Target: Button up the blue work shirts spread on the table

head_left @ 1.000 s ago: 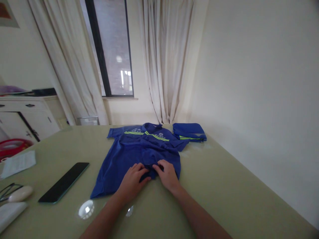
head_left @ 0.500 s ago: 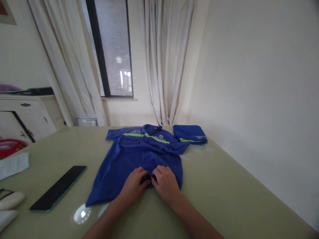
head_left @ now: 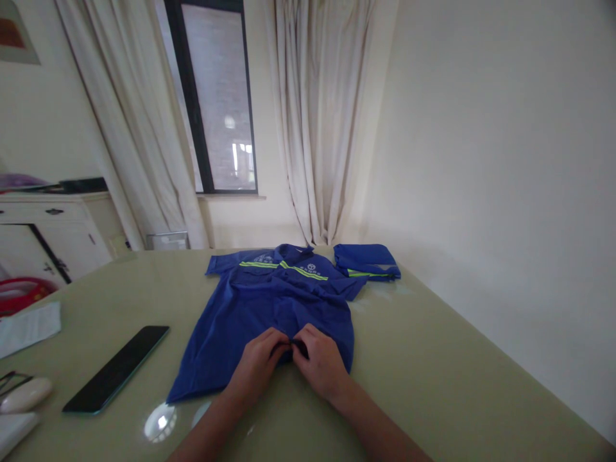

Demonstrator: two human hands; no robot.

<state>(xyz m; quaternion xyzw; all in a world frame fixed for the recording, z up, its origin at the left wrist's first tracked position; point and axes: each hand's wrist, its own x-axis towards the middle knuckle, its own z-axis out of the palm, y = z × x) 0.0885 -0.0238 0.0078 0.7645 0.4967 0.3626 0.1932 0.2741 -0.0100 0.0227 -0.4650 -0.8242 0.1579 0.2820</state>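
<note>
A blue short-sleeved work shirt with yellow-green stripes and pale chest prints lies spread on the table, its collar at the far end. Near the middle of its lower hem, my left hand pinches the shirt's front edge. My right hand grips the same edge from the other side, fingertips almost touching those of the left. Whatever small part sits between the fingertips is hidden. Beyond the right sleeve rests a folded blue garment with a similar stripe.
Left of the shirt lies a black flat slab resembling a tablet or phone. A paper sheet, a rounded cream object and a red basin-like item are at the far left. A wall runs along the right.
Both hands stay at the hem, with fingertips drawn slightly closer together. The whole view has shifted slightly; the shirt lies as before.
</note>
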